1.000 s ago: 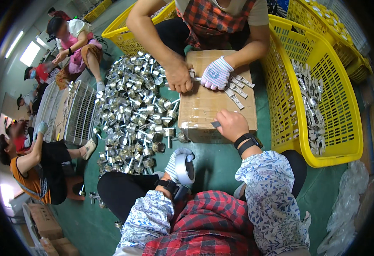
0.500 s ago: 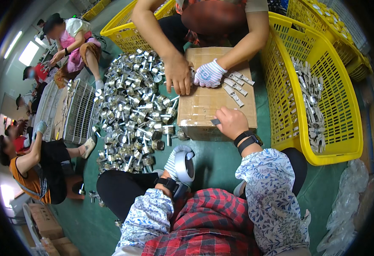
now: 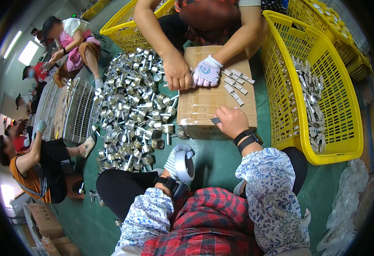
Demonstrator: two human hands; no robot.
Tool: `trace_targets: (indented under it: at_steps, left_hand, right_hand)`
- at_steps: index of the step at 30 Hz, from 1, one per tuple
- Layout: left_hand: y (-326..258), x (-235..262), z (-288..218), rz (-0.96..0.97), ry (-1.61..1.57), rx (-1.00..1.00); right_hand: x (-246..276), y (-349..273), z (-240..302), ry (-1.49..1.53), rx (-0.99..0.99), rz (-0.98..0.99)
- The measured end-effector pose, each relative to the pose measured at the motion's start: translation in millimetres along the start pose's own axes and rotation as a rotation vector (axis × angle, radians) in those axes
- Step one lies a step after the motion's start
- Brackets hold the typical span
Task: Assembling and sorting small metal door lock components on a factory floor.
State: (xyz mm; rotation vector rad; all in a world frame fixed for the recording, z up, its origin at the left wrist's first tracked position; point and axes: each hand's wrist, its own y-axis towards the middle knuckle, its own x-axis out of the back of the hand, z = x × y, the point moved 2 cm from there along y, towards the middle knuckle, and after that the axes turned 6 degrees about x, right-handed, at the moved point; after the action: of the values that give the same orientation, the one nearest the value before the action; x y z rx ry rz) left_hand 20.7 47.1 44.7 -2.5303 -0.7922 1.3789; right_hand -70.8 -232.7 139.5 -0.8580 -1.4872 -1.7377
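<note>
Both forearms reach forward from below; the right hand [image 3: 233, 121] is curled in a pinch, the gloved left hand [image 3: 170, 164] apparently bent, its fingers partly hidden.

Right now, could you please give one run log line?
left hand: gloved, partly behind grey ring; right hand: holding dark flat piece; nearby: carton, metal parts

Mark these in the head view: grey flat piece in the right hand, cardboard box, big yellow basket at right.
Grey flat piece [image 3: 215, 120]: head view, exposed flat face.
Cardboard box [image 3: 199, 106]: head view, bare top.
Big yellow basket [image 3: 334, 159]: head view, near rim.
</note>
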Motion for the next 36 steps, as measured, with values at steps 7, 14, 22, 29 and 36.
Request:
trace_targets:
  at_steps: [7, 14, 22, 29, 36]
  left_hand:
    - [1, -2, 0, -0.047, 0.024, 0.001]
    - [5, 5, -4, 0.035, -0.093, 0.012]
    - [-9, -10, -12, -0.065, 0.176, -0.05]
    - [-13, -20, -19, -0.081, 0.185, -0.045]
    - [-2, -19, -17, 0.203, -0.193, 0.099]
  right_hand:
    - [2, 0, -1, -0.004, 0.003, 0.012]
    - [2, 1, 1, 0.018, -0.004, 0.007]
    - [-3, 0, 1, 0.026, 0.007, -0.001]
    - [-3, -1, 5, -0.003, -0.002, 0.014]
    - [-4, -1, 9, -0.014, 0.065, 0.031]
